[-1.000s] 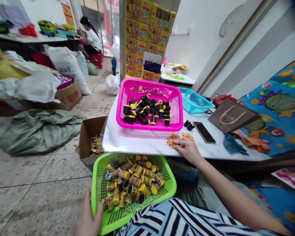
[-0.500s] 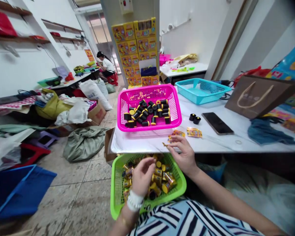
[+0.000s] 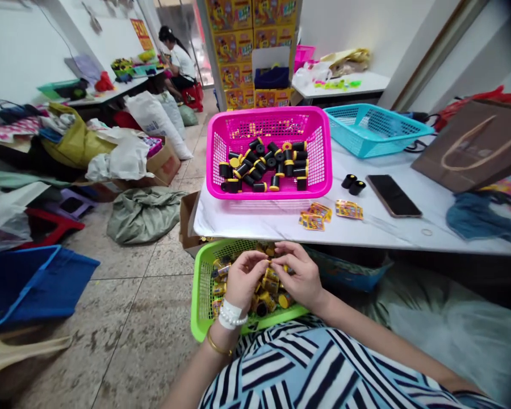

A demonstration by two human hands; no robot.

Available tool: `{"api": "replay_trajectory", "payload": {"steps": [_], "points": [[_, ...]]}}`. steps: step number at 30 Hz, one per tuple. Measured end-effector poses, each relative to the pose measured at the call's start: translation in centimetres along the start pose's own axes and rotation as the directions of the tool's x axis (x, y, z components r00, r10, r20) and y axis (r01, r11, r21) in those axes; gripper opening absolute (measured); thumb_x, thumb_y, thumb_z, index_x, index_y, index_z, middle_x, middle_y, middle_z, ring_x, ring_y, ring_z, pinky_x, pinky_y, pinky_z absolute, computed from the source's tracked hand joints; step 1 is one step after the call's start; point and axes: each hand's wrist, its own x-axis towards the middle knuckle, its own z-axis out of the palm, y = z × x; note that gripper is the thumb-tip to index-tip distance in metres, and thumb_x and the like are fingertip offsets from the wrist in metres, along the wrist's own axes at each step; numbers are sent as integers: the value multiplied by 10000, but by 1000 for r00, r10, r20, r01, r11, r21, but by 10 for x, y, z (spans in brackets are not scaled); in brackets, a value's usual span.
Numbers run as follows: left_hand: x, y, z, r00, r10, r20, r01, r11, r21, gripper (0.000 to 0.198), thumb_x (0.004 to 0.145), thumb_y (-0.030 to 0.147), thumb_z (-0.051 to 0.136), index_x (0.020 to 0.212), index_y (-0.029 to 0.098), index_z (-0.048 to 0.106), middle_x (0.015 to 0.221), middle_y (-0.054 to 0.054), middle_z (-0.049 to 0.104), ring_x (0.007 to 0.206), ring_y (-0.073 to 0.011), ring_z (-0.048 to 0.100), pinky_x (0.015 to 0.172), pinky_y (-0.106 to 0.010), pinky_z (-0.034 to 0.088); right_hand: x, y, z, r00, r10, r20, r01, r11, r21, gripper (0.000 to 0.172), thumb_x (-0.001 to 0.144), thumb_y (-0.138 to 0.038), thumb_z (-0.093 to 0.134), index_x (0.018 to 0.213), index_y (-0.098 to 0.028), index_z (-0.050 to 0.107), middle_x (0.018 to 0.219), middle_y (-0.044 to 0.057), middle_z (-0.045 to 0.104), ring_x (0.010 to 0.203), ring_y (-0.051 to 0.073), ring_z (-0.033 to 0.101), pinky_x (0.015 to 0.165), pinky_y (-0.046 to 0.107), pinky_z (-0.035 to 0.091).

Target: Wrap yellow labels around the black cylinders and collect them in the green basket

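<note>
Over the green basket my two hands meet fingertip to fingertip. My left hand, with a white bracelet at the wrist, is closed in a pinch. My right hand pinches from the other side. A small yellow printed label is between the fingertips; only a sliver of it shows. Below them, the basket holds many small yellow-wrapped cylinders, partly hidden by my hands. On the table edge beyond lie several loose yellow-orange labels and another label stack.
A pink basket of black cylinders with yellow ends stands on the white table. Two black cylinders, a phone, a blue basket and a paper bag are at right. A person sits far back.
My right hand has come down and left from the table edge with the label, meeting my left hand's fingertips over the green basket. The head view has tilted down.
</note>
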Motion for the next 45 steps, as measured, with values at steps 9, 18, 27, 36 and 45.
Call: {"api": "replay_trajectory", "payload": {"steps": [9,18,27,36,45], "points": [[5,1,-8,983,28,-179,-45,995,-92,254,736,276,769,930,167,646,922,-41,677,843,-145,655,771,-260,525,9,13,33,993,-108,54,110,993,-44,188,809,-86,628,930,-221,678,1155,117,620,1010,221,659,828,366,601],[4,-12,-18,985,95,-142,-76,988,133,136,766,283,727,792,159,675,877,-54,680,859,-172,625,829,-294,492,4,18,31,969,-126,212,141,988,-57,141,820,-127,621,920,-217,663,1160,126,641,1051,238,650,885,407,578],[8,10,-47,994,-51,96,36,988,148,223,774,360,715,753,146,655,757,-36,651,695,-137,581,685,-266,477,20,10,24,655,395,644,-647,734,207,226,877,-403,610,904,-179,620,739,0,645,574,104,591,510,205,507],[-15,2,-32,924,161,-346,-85,971,225,247,862,403,623,784,170,645,676,5,593,621,-121,526,607,-223,429,3,10,42,848,409,337,-454,889,62,399,982,-431,433,656,-202,448,541,-50,437,503,86,408,480,202,335],[-21,2,-32,912,279,-300,-186,935,302,133,819,295,689,814,170,733,790,-43,669,736,-152,607,686,-252,489,8,7,43,943,125,308,-107,991,-77,340,981,-272,436,647,-212,421,601,-35,420,540,103,413,541,236,330]]}}
